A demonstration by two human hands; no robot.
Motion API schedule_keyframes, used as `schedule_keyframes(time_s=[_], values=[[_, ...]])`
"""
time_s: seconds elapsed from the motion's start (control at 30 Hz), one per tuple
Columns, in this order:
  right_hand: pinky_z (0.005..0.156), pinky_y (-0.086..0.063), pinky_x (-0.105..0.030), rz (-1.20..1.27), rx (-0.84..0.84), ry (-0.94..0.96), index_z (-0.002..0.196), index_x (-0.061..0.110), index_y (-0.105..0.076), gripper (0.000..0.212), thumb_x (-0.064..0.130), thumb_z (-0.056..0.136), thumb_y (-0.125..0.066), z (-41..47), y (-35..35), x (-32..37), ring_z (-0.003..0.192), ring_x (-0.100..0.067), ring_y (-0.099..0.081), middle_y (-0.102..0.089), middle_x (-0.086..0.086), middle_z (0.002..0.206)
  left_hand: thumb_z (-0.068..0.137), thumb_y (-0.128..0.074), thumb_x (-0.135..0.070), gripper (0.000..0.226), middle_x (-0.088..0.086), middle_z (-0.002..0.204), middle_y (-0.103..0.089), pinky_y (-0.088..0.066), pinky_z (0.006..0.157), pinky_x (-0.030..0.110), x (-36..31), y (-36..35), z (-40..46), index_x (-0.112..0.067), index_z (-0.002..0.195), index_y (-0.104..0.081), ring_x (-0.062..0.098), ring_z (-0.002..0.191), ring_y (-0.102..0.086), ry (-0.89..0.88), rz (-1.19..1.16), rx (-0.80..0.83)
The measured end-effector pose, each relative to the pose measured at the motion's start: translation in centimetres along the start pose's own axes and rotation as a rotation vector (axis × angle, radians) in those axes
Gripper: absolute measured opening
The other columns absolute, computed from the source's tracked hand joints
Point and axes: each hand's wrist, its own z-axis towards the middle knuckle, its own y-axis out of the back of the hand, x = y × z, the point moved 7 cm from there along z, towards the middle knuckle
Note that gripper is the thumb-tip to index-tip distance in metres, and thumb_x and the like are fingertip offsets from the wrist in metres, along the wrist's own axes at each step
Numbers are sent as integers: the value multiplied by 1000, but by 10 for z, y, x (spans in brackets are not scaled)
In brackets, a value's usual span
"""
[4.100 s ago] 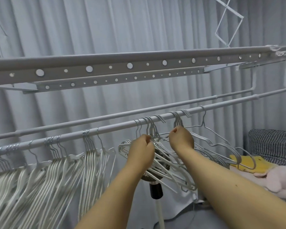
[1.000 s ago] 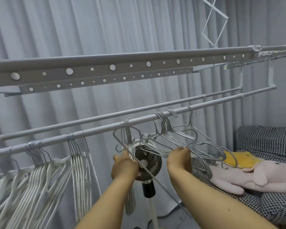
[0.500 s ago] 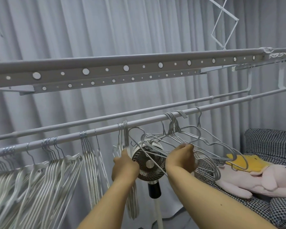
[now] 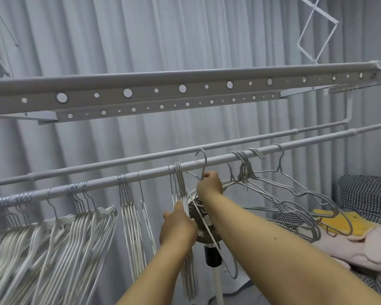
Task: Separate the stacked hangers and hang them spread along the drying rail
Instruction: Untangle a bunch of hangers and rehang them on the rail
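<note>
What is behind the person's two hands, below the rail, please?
A round fan on a white pole stands behind the left hand and right hand, in front of the curtain. The hands and forearms cover much of its grille; its base is hidden.

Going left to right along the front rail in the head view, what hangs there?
Big fanned hanger bunch → narrow bunch → bunch at the left hand → single hanger lifted by the right hand → tangled grey hangers.
</note>
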Motion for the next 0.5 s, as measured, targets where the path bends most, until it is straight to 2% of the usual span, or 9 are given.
schedule_keyframes(time_s=[0.1,0.23,0.37,0.43,0.5], values=[[76,-46,-36,1,110,16,117,9,-53,29,0,92,-39,7,-18,-5,98,-29,-58,-60,-13,110,95,-45,-17,65,16,152,-24,-53,63,33,2,2,0,-30,152,-18,27,88,-61,-15,20,-3],[85,-51,-46,-30,228,38,119,9,-56,36,0,90,-38,14,-35,-18,97,-31,-59,-61,-17,110,97,-46,-24,63,14,150,-27,-46,63,31,2,4,1,-30,152,-17,26,94,-59,-17,55,7],[84,-53,-38,-119,281,102,133,10,-51,49,-6,87,-43,9,-30,-15,103,-29,-60,-61,-12,115,98,-45,-24,62,12,149,-29,-42,59,28,1,4,1,-31,153,-17,22,88,-52,-22,65,14],[85,-53,-35,-137,297,91,137,10,-48,53,-7,86,-49,9,-27,-16,105,-28,-60,-60,-15,123,98,-45,-23,62,13,148,-29,-48,64,31,0,3,0,-31,153,-16,25,92,-56,-24,58,13],[93,-52,-35,-140,305,67,138,11,-47,56,-6,85,-53,9,-27,-18,112,-29,-59,-58,-17,129,98,-45,-24,62,13,147,-30,-53,70,34,-2,1,0,-31,153,-16,28,97,-58,-24,55,14]])
